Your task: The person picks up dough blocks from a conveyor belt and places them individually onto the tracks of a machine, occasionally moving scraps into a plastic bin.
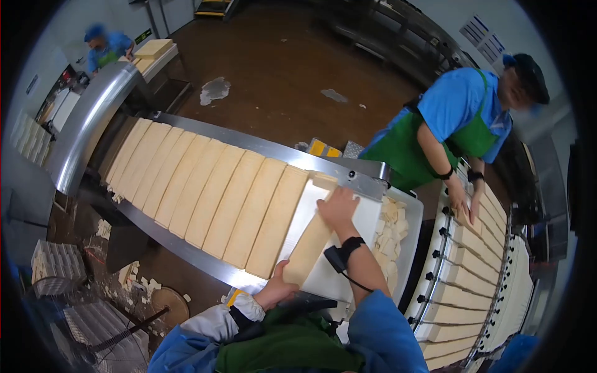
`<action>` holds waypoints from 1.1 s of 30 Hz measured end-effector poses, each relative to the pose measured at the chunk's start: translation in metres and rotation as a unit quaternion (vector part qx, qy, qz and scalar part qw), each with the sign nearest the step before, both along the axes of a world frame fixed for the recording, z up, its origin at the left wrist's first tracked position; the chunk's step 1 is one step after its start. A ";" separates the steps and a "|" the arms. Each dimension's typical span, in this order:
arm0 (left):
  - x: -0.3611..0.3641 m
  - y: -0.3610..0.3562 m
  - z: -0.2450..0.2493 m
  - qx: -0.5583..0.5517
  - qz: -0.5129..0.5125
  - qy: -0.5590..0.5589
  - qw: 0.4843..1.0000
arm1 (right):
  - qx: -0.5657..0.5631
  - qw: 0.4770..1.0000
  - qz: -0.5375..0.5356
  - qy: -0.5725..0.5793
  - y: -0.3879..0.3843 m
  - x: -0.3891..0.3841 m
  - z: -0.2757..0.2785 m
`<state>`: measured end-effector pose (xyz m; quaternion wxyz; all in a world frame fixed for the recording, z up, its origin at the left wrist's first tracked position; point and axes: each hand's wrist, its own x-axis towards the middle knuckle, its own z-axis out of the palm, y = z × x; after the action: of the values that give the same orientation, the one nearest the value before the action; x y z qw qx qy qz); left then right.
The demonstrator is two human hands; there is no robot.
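Observation:
A long pale-yellow slab [311,245], its material not clear to me, lies slanted across the white surface [336,276] at the conveyor's end. My right hand [339,210] grips its far end, fingers over the top. At the near end, my left hand [278,291] holds it with the thumb along the edge. Just left of it, a row of similar slabs [233,202] lies side by side on the conveyor. A short pale piece [324,181] sits beyond my right hand. A black strap with a small device [339,256] is around my right wrist.
Right of the conveyor end stands a white bin [407,239] with pale scraps. Beyond it, a co-worker [457,118] handles slabs on a second conveyor [429,283] edged with black knobs. Another person [109,46] works far left. A metal hood [93,124] arches over the conveyor.

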<state>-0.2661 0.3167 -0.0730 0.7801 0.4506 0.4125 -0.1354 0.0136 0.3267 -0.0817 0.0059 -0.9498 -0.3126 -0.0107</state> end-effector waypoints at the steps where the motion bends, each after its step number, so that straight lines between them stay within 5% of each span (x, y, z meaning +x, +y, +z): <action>1: 0.004 -0.003 -0.004 0.031 -0.036 -0.012 0.999 | -0.014 0.999 -0.019 -0.039 -0.021 0.009 0.005; 4: 0.019 -0.001 -0.004 0.368 -0.215 -0.087 0.901 | -0.052 0.989 -0.119 0.070 -0.100 0.031 0.041; 8: 0.039 0.000 -0.002 0.442 -0.284 -0.059 0.849 | 0.036 0.924 -0.227 0.306 -0.198 0.028 0.054; 10: 0.040 -0.003 -0.016 0.519 -0.274 -0.086 0.805 | 0.089 0.927 -0.141 0.336 -0.235 0.003 0.055; 12: 0.048 -0.006 -0.007 0.541 -0.309 0.015 0.782 | 0.004 0.949 -0.034 0.313 -0.249 -0.024 0.061; 14: 0.051 -0.008 0.011 0.571 -0.323 0.020 0.755 | -0.016 0.967 -0.041 0.253 -0.255 -0.056 0.060; 16: 0.057 -0.010 0.009 0.596 -0.318 0.005 0.737 | 0.065 0.987 -0.098 0.112 -0.266 -0.081 0.009; 18: 0.055 -0.011 0.000 0.613 -0.306 -0.026 0.729 | 0.111 0.982 -0.117 0.100 -0.269 -0.092 0.018; 21: 0.069 -0.016 -0.009 0.596 -0.300 -0.080 0.740 | 0.147 0.972 -0.161 0.087 -0.293 -0.100 0.026; 27: 0.128 -0.104 0.064 0.585 -0.338 -0.234 0.699 | 0.194 0.956 -0.219 -0.017 -0.397 -0.095 0.100; 32: 0.137 -0.191 0.133 0.398 -0.503 -0.265 0.720 | 0.204 0.928 -0.306 0.065 -0.527 -0.107 0.172; 33: 0.133 -0.206 0.131 0.278 -0.500 -0.278 0.772 | 0.182 0.926 -0.309 0.119 -0.551 -0.107 0.180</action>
<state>-0.1331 0.1102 0.0578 0.5241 0.8082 -0.0861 -0.2546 -0.0934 -0.2244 0.0987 0.2121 -0.9762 0.0069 0.0449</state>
